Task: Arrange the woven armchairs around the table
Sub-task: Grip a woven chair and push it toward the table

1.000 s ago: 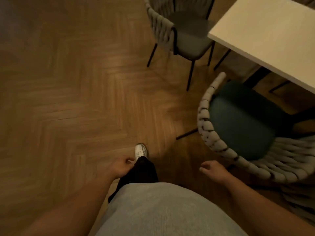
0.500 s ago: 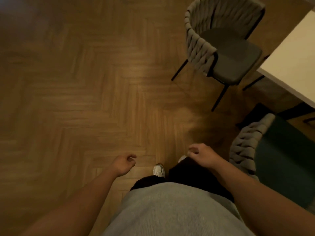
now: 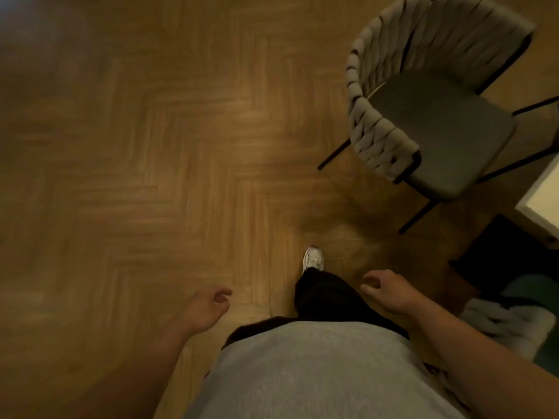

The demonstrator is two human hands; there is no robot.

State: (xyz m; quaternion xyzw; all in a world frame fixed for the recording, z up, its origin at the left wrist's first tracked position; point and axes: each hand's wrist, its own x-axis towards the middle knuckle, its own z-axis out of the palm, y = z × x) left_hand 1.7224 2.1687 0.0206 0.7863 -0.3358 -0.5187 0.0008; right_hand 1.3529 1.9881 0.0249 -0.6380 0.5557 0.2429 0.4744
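While stepping forward, holding nothing: left hand [image 3: 208, 306] at 7 o'clock and right hand [image 3: 390, 293] at 4, both loosely curled and free. Beyond it, near armchair [image 3: 508, 325], almost out of view now; seemingly finished with. At 3, only a corner of table [image 3: 547, 192]. At 2, closer than before, far armchair [image 3: 423, 116], probably next.

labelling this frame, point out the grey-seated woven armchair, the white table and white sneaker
grey woven armchair with grey seat [image 3: 441, 125]: head view, middle of seat
white table [image 3: 544, 196]: head view, its visible corner
white sneaker [image 3: 313, 259]: head view, its laced top
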